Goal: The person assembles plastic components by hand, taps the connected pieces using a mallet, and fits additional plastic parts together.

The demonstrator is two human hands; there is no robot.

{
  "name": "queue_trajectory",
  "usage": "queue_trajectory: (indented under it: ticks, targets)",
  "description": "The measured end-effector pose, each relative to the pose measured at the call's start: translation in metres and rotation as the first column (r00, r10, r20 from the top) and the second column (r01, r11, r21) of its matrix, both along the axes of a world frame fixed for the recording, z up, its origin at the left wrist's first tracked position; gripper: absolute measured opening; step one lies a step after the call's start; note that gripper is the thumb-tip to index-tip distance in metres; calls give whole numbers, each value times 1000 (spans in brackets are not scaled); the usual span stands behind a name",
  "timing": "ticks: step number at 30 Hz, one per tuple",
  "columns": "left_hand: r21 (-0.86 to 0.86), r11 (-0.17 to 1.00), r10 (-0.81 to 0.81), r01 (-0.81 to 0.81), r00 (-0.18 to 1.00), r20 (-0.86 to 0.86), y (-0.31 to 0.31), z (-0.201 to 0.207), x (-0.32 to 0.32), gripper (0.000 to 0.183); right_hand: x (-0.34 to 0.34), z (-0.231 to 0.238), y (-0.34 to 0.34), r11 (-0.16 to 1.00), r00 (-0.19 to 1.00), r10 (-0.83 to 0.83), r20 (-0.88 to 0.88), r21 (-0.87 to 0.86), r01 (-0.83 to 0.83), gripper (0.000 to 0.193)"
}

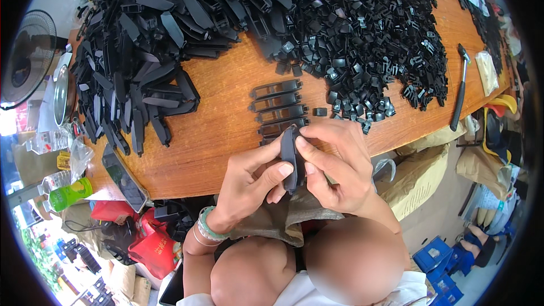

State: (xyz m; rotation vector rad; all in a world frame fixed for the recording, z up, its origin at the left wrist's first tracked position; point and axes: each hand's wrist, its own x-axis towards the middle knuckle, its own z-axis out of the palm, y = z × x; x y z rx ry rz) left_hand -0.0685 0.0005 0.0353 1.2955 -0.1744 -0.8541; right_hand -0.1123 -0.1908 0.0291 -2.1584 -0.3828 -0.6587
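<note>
Just past the table's near edge, both hands grip one long black plastic part (289, 158) held roughly upright. My left hand (246, 178) is closed around its left side, with the thumb on its lower half. My right hand (340, 161) pinches its upper right side with thumb and fingertips; whether a smaller piece is between those fingers is hidden. Beyond the hands lies a short column of black slotted frames (277, 99), several of them side by side. A small black clip (319, 111) sits alone to their right.
A heap of long black plastic parts (153, 39) covers the far left; small black clips (362, 39) are piled at the far right. A hammer (461, 85) lies near the right edge of the wooden table (221, 96). At left are a phone (122, 175), green-labelled bottle (71, 194) and fan (28, 59).
</note>
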Motion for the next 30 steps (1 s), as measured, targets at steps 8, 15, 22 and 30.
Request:
queue_trajectory:
  ticks: [8,15,22,30]
  targets:
    - [-5,961,-274,277,947,-169,13,-1,14,33,-13,-17,-11,984,984,171,-50,-45,-174,41]
    - [369,929,-308,-10,530,790,11,-14,-10,28,-47,-17,-20,967,913,41,-405,-213,-137,39]
    - [431,883,-390,-187,218,894,8,-41,-22,34,-40,-14,-53,937,946,-285,-155,-251,242,22]
    - [362,886,-347,-288,103,932,-2,-49,-25,29,-40,-52,-323,53,178,-977,118,-674,737,47]
